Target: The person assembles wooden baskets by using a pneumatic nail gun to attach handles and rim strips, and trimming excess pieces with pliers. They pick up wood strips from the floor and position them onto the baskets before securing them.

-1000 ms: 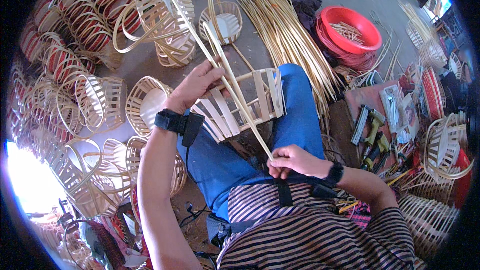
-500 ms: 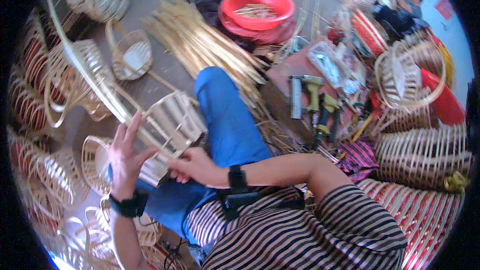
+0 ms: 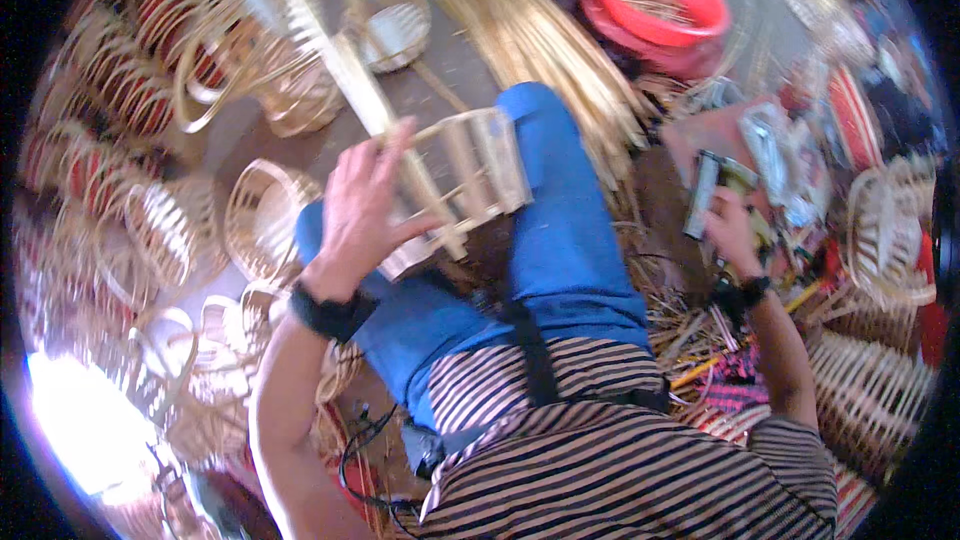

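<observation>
Head view, the only one: the left hand lies flat with fingers spread against the near side of a half-built slat basket, which rests on the blue-clad thigh close to picture centre. The hand presses rather than pinches; the thumb points toward 3 o'clock along the basket's lower edge. A long bamboo strip runs from under those fingers away toward 11 o'clock, so its long axis slants from the basket's frame up to the upper left rim of the picture.

From the left hand, the basket sits at about 2 o'clock and touches the palm. The right hand is well apart, out at 3 o'clock from the basket, resting on a nail gun that lies among tools on a reddish board. Its fingers curl over the tool's body, but whether they actually close round it I cannot tell, as the frame is blurred there.

The left hand is clearly nearer to basket and strip. A bundle of loose bamboo strips lies at 12 o'clock from the knee, with a red basin beyond it at 1 o'clock. Finished baskets crowd the floor from 8 to 11 o'clock.
</observation>
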The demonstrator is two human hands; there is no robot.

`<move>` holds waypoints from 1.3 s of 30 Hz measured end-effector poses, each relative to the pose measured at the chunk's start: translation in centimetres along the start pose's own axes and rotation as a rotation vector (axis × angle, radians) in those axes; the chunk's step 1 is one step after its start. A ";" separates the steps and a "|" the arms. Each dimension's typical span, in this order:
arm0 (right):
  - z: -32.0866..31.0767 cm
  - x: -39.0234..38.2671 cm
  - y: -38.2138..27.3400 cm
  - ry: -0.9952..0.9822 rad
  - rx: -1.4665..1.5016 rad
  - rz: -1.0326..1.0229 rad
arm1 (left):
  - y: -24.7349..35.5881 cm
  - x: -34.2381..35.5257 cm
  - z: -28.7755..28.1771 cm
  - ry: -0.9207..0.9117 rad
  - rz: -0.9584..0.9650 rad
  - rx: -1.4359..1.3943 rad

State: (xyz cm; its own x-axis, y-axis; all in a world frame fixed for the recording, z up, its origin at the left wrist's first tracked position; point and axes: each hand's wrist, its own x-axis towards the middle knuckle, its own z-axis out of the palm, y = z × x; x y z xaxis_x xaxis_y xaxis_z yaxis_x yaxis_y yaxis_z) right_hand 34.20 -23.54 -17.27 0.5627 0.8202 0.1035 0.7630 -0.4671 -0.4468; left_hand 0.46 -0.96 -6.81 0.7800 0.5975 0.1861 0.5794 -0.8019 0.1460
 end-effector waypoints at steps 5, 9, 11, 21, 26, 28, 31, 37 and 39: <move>-0.7 -4.2 13.3 -0.027 -0.508 0.459 | 0.2 0.5 1.0 0.056 0.072 -0.024; -0.7 -3.4 15.8 -0.153 -0.486 0.536 | 0.1 0.7 1.2 0.080 0.042 -0.085; -0.4 -2.7 16.7 -0.196 -0.464 0.542 | 0.3 0.8 1.0 0.067 0.017 -0.092; -0.7 -0.4 15.8 -0.135 -0.377 0.495 | 1.0 1.6 0.8 0.050 -0.007 -0.144; -6.2 -0.3 7.4 -0.145 0.099 0.386 | 0.8 2.1 1.0 0.040 -0.010 -0.143; -8.1 0.2 2.1 -0.289 0.359 0.351 | 0.9 2.0 1.3 0.049 -0.007 -0.150; -9.0 0.2 -6.1 -0.513 0.579 0.244 | 0.8 2.2 1.4 0.070 -0.003 -0.169; -5.6 -1.1 -15.4 -0.546 0.525 -0.420 | 1.1 2.3 1.6 0.082 -0.007 -0.194; -4.4 -1.2 -16.7 -0.541 0.548 -0.511 | 1.2 2.3 1.5 0.087 -0.017 -0.199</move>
State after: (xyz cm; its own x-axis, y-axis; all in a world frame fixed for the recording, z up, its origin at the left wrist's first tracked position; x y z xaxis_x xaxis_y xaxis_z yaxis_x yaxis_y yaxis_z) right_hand 22.20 -18.18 -6.02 -0.1315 0.9907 0.0361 0.5430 0.1024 -0.8334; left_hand 3.31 -0.60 -7.65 0.7423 0.6158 0.2641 0.5271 -0.7801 0.3372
